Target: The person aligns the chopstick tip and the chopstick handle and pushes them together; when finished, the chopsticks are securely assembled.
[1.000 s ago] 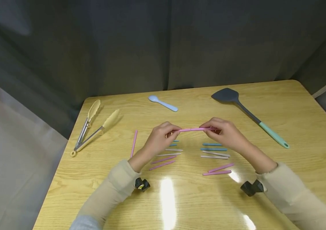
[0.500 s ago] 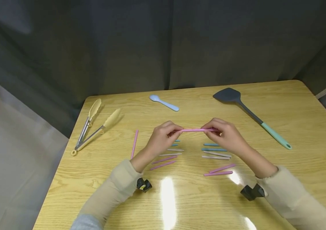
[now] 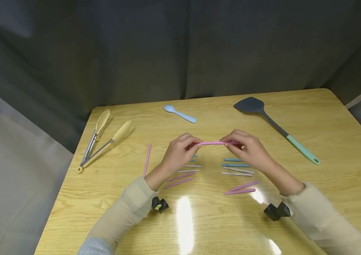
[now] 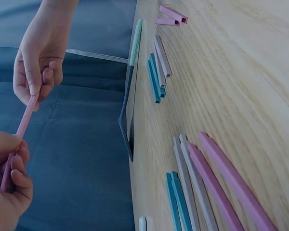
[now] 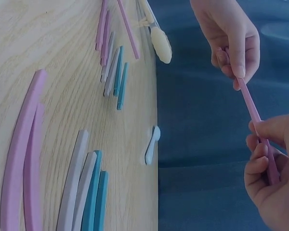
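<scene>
A slim pink stick is held level above the table, spanning both hands. My left hand pinches its left end between thumb and fingers. The other end lies in the grip of my right hand, with part of it hidden inside the palm. The left wrist view shows the pink stick as one straight line between the hands, and no seam shows in the bare middle. Below the hands lie two groups of shorter sticks: pink, white and blue. Some of these have hollow square ends.
On the wooden table, yellow-tipped tongs lie spread at the left. A light blue spoon is at the back, and a dark turner with a green handle at the right. One longer pink stick lies beside the left forearm.
My hands have come slightly closer together. A seam seen earlier in the middle of the pink stick no longer shows. The things on the table have stayed put.
</scene>
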Tool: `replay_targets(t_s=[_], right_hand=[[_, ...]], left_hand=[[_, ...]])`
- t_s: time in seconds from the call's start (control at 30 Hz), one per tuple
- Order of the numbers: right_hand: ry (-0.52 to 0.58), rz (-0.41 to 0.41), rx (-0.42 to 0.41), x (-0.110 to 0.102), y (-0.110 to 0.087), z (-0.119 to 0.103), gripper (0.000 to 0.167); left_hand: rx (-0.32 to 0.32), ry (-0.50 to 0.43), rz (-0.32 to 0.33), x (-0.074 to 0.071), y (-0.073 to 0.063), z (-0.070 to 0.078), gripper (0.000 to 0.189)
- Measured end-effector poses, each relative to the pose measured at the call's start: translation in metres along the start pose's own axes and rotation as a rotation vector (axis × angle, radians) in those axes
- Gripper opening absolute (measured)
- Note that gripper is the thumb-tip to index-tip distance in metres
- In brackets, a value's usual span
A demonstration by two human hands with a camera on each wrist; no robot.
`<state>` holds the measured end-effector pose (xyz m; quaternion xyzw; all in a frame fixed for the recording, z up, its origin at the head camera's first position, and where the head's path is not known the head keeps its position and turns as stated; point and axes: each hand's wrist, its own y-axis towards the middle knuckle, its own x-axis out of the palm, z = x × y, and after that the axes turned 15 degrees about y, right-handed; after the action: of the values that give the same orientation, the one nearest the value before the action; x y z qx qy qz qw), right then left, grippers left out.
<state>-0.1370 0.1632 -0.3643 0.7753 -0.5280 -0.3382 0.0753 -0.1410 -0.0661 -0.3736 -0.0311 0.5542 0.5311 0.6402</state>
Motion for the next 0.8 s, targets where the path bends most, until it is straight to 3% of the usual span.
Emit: replay_targets(t_s=[0.23,0.47,0.63,0.8], right_hand=[[0.012,-0.019,0.074,-0.008,0.003,-0.004,0.015],[-0.021,-0.024,0.114,-0.021,0.005,-0.006,0.013],[-0.013,-0.058,0.106,-0.019,0.006,-0.007,0.014],[-0.002,-0.074,0.127,-0.021,0.004,-0.007,0.018]], left_hand=[[0.015,0.055,-0.030,-0.005,0.008,0.004,0.011],[0.065,0.221,-0.112,-0.011,0.022,0.015,0.014],[0.089,0.387,-0.192,-0.018,0.021,0.016,0.014],[0.052,0.444,-0.223,-0.026,0.015,0.013,0.012]])
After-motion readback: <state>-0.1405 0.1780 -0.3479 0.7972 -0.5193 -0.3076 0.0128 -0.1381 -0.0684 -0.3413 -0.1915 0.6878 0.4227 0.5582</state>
